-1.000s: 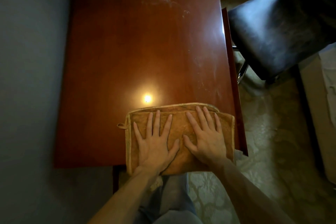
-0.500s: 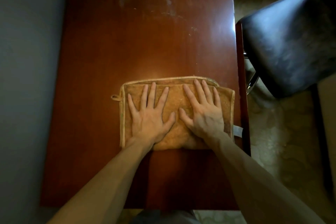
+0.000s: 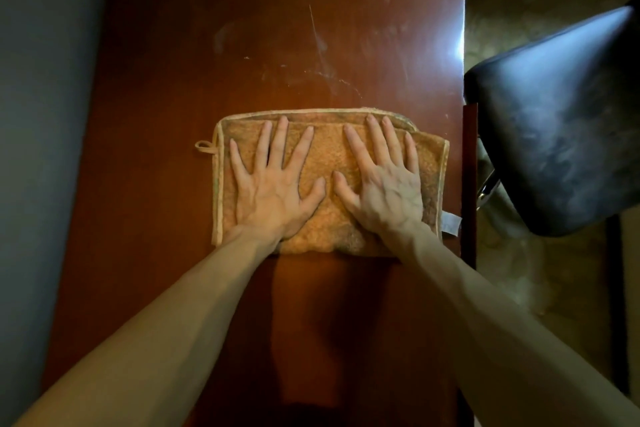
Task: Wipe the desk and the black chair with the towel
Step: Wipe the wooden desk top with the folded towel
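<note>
Towel point(image 3: 325, 229) farther up desk point(image 3: 173, 80) (left hand point(image 3: 270, 191), right hand point(image 3: 388, 191) flat)

Bare desk point(image 3: 277, 28) ahead; wall point(image 3: 41, 149) left, black chair point(image 3: 561, 135) right

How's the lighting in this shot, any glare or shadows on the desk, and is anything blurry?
Head view: dim, warm light; a bright glare spot on the right edge of the desk; a dark shadow on it between the forearms; pale sheen on the chair; the towel, left hand and right hand look sharp.
</note>
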